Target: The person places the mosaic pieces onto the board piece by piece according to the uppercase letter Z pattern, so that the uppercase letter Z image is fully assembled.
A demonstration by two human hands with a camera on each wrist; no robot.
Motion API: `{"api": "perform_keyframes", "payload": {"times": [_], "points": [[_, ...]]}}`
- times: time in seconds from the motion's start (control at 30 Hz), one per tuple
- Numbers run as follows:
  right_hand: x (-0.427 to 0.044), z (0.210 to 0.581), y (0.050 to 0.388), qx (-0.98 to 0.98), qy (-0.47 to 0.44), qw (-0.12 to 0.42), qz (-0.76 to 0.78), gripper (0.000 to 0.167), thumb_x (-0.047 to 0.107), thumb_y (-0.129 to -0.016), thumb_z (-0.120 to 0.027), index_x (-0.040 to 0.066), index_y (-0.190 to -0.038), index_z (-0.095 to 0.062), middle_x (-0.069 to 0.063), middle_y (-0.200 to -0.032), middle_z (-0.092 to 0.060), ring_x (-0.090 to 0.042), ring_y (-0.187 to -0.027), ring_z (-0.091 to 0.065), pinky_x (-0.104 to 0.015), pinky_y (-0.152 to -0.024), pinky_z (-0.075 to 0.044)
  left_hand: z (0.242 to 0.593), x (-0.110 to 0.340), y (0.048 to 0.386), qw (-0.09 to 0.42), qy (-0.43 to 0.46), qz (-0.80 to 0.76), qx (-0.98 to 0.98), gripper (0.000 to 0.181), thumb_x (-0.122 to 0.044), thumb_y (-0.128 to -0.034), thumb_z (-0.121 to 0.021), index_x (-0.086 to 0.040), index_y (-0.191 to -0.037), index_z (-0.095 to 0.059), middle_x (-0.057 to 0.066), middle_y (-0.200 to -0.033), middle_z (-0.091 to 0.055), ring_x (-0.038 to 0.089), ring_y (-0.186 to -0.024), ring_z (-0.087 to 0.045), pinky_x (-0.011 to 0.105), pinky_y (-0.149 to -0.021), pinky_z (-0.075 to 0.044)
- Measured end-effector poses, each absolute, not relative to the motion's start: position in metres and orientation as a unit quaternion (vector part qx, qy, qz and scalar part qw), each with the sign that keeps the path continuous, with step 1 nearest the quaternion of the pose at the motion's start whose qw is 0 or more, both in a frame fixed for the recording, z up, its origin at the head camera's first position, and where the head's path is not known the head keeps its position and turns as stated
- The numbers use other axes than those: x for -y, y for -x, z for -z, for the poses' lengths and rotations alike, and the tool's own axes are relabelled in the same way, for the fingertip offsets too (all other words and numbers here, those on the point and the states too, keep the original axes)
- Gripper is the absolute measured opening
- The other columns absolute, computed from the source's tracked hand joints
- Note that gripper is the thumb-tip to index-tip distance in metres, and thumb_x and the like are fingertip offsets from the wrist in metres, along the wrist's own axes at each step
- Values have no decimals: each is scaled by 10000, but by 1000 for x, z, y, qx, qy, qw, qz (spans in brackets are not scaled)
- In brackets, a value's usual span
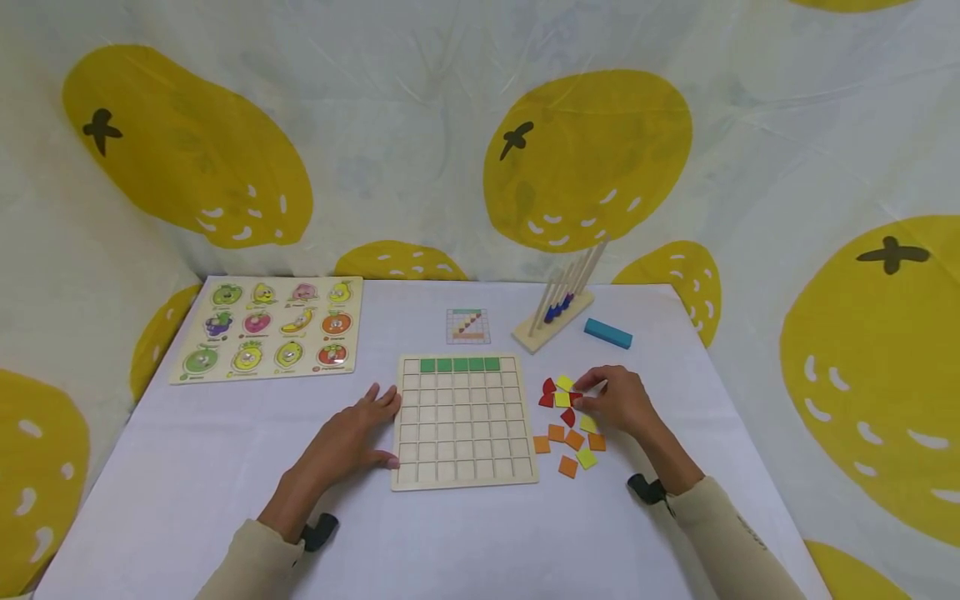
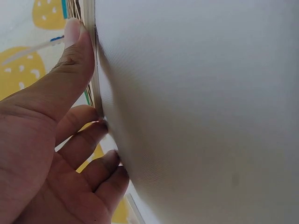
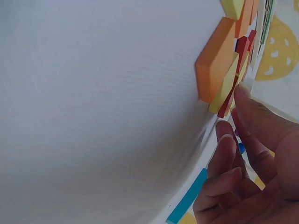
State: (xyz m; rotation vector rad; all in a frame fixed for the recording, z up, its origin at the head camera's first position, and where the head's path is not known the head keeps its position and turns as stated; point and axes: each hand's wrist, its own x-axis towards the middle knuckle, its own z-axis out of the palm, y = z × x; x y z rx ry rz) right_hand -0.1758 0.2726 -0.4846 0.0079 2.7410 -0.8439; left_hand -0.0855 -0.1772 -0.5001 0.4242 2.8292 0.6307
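Observation:
The pale wooden grid board (image 1: pixel 465 479) lies flat on the table, with several green squares (image 1: pixel 461 365) in its top row. My left hand (image 1: pixel 347 442) rests against the board's left edge, fingers spread and thumb at the lower corner. To the right of the board lie loose red quarter-round pieces (image 1: pixel 567 417), yellow pieces (image 1: pixel 587 458) and orange squares (image 1: pixel 568 467). Over this group, my right hand (image 1: pixel 621 402) pinches a red piece (image 1: pixel 575 399) between thumb and index finger. In the right wrist view the thumb (image 3: pixel 252 107) partly hides that piece.
Behind the board lies a small pattern card (image 1: pixel 468 327). Further right stand a wooden peg rack (image 1: pixel 551 325) with blue beads and a teal block (image 1: pixel 608 333). A fruit puzzle board (image 1: pixel 270 333) lies at the back left. Patterned cloth (image 1: pixel 420 125) hangs behind the table.

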Motion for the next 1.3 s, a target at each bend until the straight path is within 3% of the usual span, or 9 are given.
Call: {"api": "perform_keyframes", "payload": {"times": [0.23,0.43,0.73,1.0,1.3], "points": [[-271,486,178,-948,11,155,278,174,213,-900,-874,160,-1038,-783,-40,-956,-720,-248,-933,-599,-296,-750,-522,501,178,86,107,-144,-216,-960,1118,-403,-679,-983,-136,-1619,-439,53,-1705,-392,376,-1625,-291,661,-1178,-437],[-273,482,181,-945,15,167,281,136,204,-907,-867,161,-980,-760,-23,-909,-709,-233,-891,-598,-286,-733,-524,499,177,86,104,-146,-214,-960,1112,-405,-677,-981,-125,-1613,-451,63,-1702,-399,386,-1619,-299,658,-1170,-446],[-269,466,186,-943,37,127,305,107,189,-902,-871,142,-942,-783,-27,-875,-748,-237,-836,-576,-297,-668,-501,498,177,85,105,-143,-207,-962,1116,-402,-676,-984,-129,-1615,-446,64,-1701,-398,385,-1618,-300,653,-1170,-451],[-235,454,189,-941,54,116,312,101,196,-893,-881,180,-905,-782,1,-868,-752,-243,-834,-572,-307,-702,-496,499,178,85,106,-142,-208,-962,1116,-407,-678,-982,-137,-1617,-443,59,-1703,-393,380,-1620,-299,658,-1171,-447],[-185,454,195,-934,89,115,328,134,204,-851,-917,213,-832,-784,17,-837,-719,-218,-726,-584,-299,-588,-478,501,176,85,105,-140,-202,-964,1122,-407,-680,-982,-139,-1623,-435,52,-1708,-387,374,-1622,-297,650,-1172,-451]]}}
